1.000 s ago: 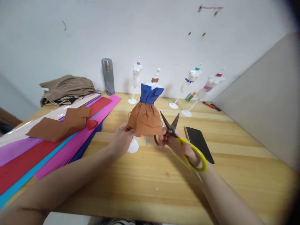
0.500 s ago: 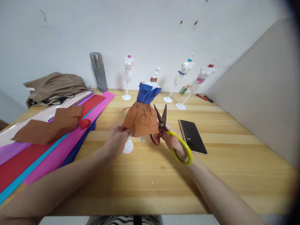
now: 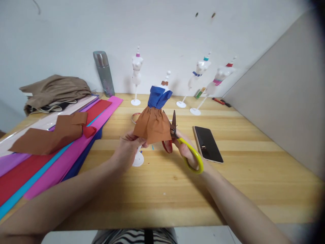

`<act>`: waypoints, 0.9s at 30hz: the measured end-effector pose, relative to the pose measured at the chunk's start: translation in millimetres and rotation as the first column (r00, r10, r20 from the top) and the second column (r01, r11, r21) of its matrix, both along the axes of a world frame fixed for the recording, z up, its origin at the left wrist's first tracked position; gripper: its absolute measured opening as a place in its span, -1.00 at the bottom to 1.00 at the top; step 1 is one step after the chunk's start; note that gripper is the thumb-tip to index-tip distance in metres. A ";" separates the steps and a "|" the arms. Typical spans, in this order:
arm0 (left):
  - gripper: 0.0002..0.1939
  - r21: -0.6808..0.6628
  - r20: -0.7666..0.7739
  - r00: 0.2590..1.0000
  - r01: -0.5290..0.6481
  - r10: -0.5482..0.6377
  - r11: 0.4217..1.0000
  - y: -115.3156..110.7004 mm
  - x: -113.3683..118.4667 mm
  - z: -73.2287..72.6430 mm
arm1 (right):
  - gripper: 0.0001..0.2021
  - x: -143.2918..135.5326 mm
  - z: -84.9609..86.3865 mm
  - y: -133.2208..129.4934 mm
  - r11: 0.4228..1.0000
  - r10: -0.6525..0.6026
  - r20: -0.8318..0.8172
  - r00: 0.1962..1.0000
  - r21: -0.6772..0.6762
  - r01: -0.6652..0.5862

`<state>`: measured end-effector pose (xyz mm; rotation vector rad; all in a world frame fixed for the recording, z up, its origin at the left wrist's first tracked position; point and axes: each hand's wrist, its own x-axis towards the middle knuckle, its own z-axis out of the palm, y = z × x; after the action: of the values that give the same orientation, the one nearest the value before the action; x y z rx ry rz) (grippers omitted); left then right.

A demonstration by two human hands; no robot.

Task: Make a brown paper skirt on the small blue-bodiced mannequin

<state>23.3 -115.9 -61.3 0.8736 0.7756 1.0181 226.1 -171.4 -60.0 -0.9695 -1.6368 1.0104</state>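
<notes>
A small white mannequin (image 3: pixel 165 87) wears a blue paper bodice (image 3: pixel 157 97) and a gathered brown paper skirt (image 3: pixel 152 125). It tilts over the table, its round white base (image 3: pixel 138 160) below. My left hand (image 3: pixel 130 147) pinches the skirt's lower left edge, beside the stand; the grip on the stand itself is partly hidden. In my right hand (image 3: pixel 186 150) are scissors (image 3: pixel 194 159) with yellow and red handles. Their dark blades are spread apart at the skirt's right edge, one partly behind the paper.
Coloured paper sheets (image 3: pixel 54 176) and a brown paper piece (image 3: pixel 50 135) lie at left, near folded brown cloth (image 3: pixel 56 89). A flask (image 3: pixel 104 74) stands behind. Other mannequins (image 3: pixel 137 69) stand along the back. A phone (image 3: pixel 208 144) lies at right.
The scissors have moved left and slightly up, bringing their blades to the skirt's right edge. My left hand keeps its pinch on the skirt. The whole view has shifted slightly.
</notes>
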 end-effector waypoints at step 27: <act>-0.80 -0.100 0.038 0.999 -0.020 0.024 0.995 -1.8 -1.7 0.5 | -0.33 6.8 -8.5 5.1 1.000 -0.003 0.092 0.996 0.031 0.001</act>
<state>21.7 -117.7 -60.8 0.7590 0.7972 1.0049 232.9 -166.3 -68.5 -1.0099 -1.7218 0.9487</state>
